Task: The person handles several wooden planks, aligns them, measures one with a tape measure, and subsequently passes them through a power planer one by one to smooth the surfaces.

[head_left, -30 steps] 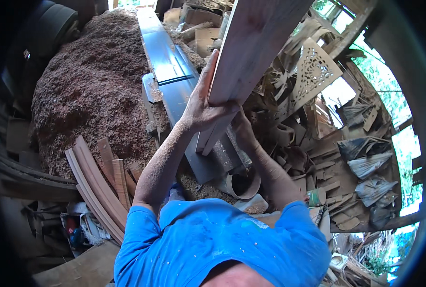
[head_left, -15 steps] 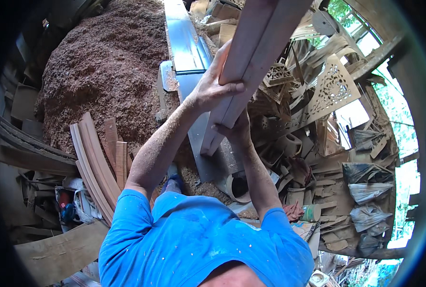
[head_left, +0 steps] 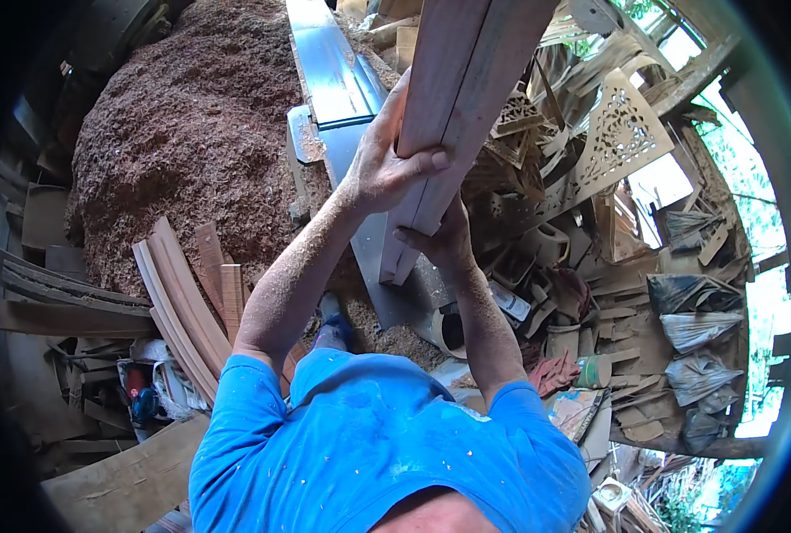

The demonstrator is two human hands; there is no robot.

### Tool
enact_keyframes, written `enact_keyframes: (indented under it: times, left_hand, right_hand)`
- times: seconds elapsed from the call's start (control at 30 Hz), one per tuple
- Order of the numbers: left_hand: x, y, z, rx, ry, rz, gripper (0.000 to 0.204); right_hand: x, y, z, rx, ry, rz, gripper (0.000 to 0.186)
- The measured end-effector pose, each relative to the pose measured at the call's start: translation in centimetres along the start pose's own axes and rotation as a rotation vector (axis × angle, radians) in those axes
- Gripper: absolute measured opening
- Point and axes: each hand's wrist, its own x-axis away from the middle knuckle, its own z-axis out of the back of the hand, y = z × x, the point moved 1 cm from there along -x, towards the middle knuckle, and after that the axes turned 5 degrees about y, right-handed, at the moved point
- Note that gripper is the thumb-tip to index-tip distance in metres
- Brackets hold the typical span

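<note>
Over the metal jointer table's [head_left: 333,89] near end, two wooden planks [head_left: 477,93] are slanting upward, contact with it unclear. Left hand [head_left: 387,173] and, lower, right hand [head_left: 446,240] are clasping them, thumbs lying across the front, other fingers partly hidden. Since a second ago they have been turning, so their seam is facing the wearer.

- Timber [head_left: 447,124]: smooth, matt wood
- Machine bed [head_left: 329,84]: smooth, glossy metal
- Heap of shavings [head_left: 182,151]: rough, matt wood
- Shirt [head_left: 387,444]: soft, wrinkled, matt cloth
- Curved strips [head_left: 189,302]: smooth, matt wood
- Pierced panel [head_left: 622,133]: matt, wood-like
- Bags [head_left: 698,333]: crinkled, slightly shiny plastic
</note>
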Motion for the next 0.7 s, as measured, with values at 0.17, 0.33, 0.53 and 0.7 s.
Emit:
enact_keyframes:
  times: [0.17, 0.33, 0.53, 0.7]
  left_hand:
    - [0.0, 0.0, -0.5, 0.025, 0.02, -0.041, 0.11]
    - [0.4, -1.7, 1.8, -0.043, 0.055, -0.026, 0.091]
    - [0.0, -1.2, 0.3, 0.09, 0.024, -0.031, 0.09]
    - [-0.5, -1.1, -0.2, 0.045, 0.01, -0.145, 0.095]
  right_hand:
    - [0.0, -0.5, -0.1, -0.057, 0.05, 0.08, 0.13]
    - [-0.4, -1.3, -0.7, -0.135, 0.041, 0.029, 0.128]
    - [-0.3, 0.4, -0.5, -0.129, 0.041, 0.075, 0.125]
    - [0.1, -1.4, -0.8, -0.092, 0.051, 0.018, 0.126]
